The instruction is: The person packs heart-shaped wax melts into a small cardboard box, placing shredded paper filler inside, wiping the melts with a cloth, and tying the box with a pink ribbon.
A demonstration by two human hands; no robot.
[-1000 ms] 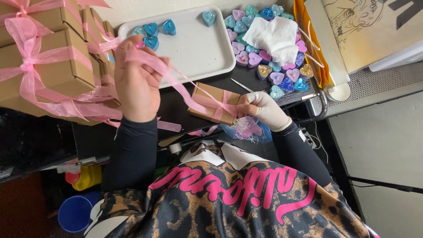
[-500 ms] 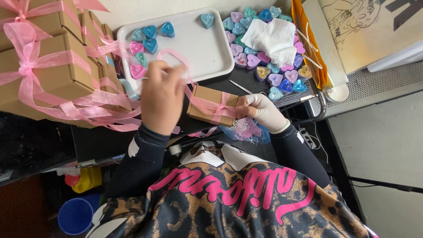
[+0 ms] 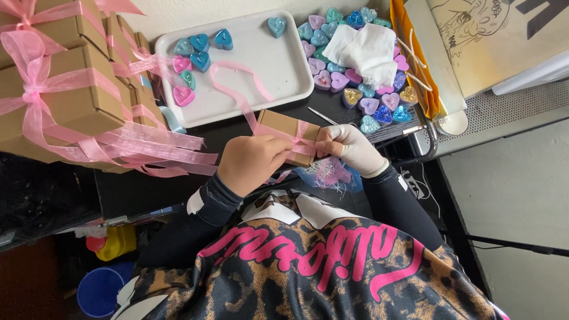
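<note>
Tying stage: my bare left hand (image 3: 252, 163) and gloved right hand (image 3: 349, 148) pinch sheer pink ribbon (image 3: 240, 98) across the small brown cardboard box (image 3: 284, 133), near the white tray (image 3: 284, 65); next, I judge, a snug knot.

The person wears a leopard-print top crossed by bold pink lettering, a white collar at the neck, long black sleeves, a bare left hand (image 3: 252, 163), and a white glove on the right hand (image 3: 349, 148).

Near the frame's centre, the bare left hand (image 3: 252, 163) and gloved right hand (image 3: 349, 148) are held close together, fingers curled.
</note>
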